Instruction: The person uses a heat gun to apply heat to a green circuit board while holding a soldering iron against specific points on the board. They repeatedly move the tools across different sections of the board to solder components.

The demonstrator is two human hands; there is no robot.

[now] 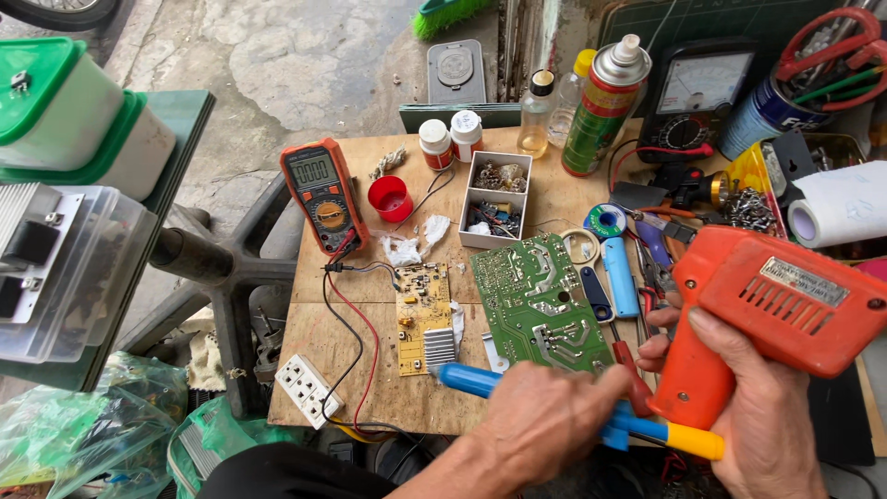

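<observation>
Only one view is given, taken from a camera worn on the head. The scene is seen from above and behind the hands, looking steeply down and forward over the desk (pixel 388 388). The left hand (pixel 545 420) and right hand (pixel 753 407) are caught close at the lower edge, cut off by the frame. Beyond the hands the whole desk top is taken in, and farther beyond them a strip of concrete floor (pixel 305 55) is seen.

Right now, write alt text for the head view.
Over a cluttered wooden workbench, the right hand grips an orange soldering gun while the left hand holds a blue-and-yellow desoldering pump beside a green circuit board. An orange multimeter lies farther left.
</observation>
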